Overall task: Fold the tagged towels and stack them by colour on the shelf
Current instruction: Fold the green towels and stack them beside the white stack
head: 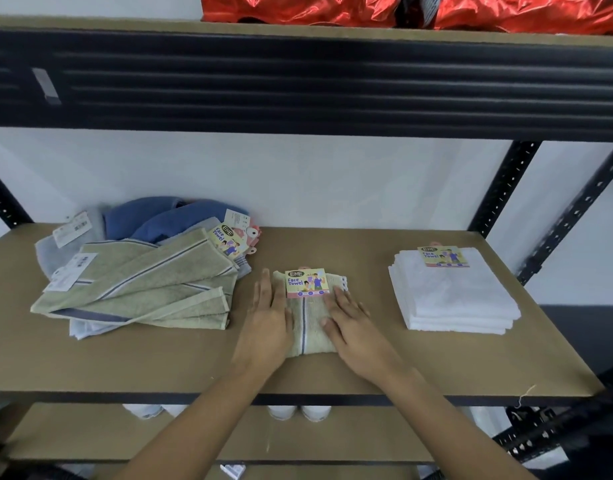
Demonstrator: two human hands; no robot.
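Your left hand (pixel 270 320) and right hand (pixel 353 327) both lie flat with straight fingers on the folded olive face towel (pixel 310 337). One presses each side, and neither is pinching anything. The towel sits in the middle of the shelf board (pixel 367 368), its blue stripe running towards you and its card tag (pixel 307 283) lying at the far edge. It stands well apart from the stack of white towels (pixel 454 299) on your right and from the loose pile of olive striped towels (pixel 142 289) on your left, where blue towels (pixel 152 220) are heaped behind. Expect this terry cloth to be light, soft and limp: it will likely sag and spring open if you lift it by one corner. Better, I judge, to slide your fingers under both long sides and carry it flat, thumbs on top to keep the layers closed. The tag looks stiffer than the cloth, so avoid creasing it, and do not use it as a handle, since its fastening may be weak.
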